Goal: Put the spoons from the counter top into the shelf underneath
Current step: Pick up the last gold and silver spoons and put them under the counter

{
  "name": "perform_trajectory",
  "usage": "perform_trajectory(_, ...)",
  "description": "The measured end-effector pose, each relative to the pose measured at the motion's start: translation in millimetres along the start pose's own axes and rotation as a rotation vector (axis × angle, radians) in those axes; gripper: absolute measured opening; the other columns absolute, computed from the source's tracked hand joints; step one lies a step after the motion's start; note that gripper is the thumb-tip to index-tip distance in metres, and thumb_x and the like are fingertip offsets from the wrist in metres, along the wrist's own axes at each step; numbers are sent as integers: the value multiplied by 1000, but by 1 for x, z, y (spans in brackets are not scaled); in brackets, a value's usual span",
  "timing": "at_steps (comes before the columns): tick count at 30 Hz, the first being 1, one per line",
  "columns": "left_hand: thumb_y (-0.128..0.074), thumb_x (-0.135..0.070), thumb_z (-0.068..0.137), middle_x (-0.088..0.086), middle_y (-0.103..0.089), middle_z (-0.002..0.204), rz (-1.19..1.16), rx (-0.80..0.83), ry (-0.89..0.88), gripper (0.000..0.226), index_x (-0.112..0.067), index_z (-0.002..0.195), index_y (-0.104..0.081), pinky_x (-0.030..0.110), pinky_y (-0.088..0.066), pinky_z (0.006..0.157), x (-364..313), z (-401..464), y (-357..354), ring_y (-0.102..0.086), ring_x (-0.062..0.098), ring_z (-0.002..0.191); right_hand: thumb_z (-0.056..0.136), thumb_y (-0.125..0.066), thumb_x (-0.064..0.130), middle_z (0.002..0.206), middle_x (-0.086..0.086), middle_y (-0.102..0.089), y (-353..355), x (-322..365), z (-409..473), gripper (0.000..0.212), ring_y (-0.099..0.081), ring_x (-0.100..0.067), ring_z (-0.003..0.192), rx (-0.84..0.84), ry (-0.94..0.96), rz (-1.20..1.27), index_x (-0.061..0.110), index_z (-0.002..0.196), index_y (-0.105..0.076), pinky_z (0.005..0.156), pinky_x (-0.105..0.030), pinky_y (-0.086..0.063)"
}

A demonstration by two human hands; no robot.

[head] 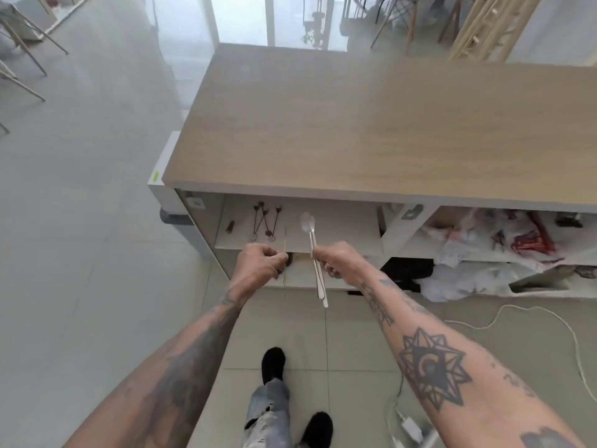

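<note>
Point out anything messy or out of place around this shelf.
The right-hand compartment is a mess: crumpled plastic bags spill over the shelf edge toward the floor. A white cable trails loose across the tiles. The small utensils already on the shelf lie crossed, not lined up.

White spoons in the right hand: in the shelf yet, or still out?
Still out. The right hand pinches the white spoons by their handles, bowls over the shelf, handle ends hanging out above the floor.
</note>
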State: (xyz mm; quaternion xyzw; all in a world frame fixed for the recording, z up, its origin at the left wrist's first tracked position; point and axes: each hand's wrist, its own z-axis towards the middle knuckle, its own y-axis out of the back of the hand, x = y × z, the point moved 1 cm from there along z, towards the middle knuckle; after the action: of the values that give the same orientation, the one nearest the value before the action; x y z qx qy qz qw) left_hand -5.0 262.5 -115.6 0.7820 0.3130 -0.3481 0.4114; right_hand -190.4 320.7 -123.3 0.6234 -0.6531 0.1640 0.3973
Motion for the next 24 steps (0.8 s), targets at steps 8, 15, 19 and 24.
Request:
perform_trajectory(8, -71, -10, 85, 11, -77, 76, 60, 78, 97, 12, 0, 81, -78, 28, -56, 63, 86, 73, -21, -65, 16, 63, 86, -64, 20, 59, 0, -47, -41, -58, 95, 19, -39, -10, 48, -1, -126, 24, 14, 70, -57, 43, -20, -33)
perform_trajectory(15, -65, -19, 88, 19, -79, 95, 255, -6, 88, 26, 2, 94, -79, 40, -61, 85, 103, 216, -28, -75, 28, 83, 82, -63, 11, 57, -4, -46, -72, -53, 220, 19, -40, -15, 49, -57, -203, 85, 8, 65, -55, 45, -25, -28)
perform_trajectory(19, -69, -16, 85, 15, -80, 94, 358, -40, 77, 25, 3, 97, -78, 36, -63, 83, 109, 277, -29, -77, 25, 87, 82, -61, 9, 55, -2, -43, -88, -38, 278, 17, -37, -12, 45, -56, -224, 58, 10, 68, -51, 38, -16, -27)
perform_trajectory(24, -67, -10, 83, 19, -76, 106, 430, -33, 88, 35, 9, 113, -68, 38, -61, 91, 117, 324, -22, -75, 29, 98, 81, -59, 5, 54, -1, -39, -99, -17, 323, 21, -31, -11, 44, -94, -264, 94, 14, 66, -46, 45, -23, -22)
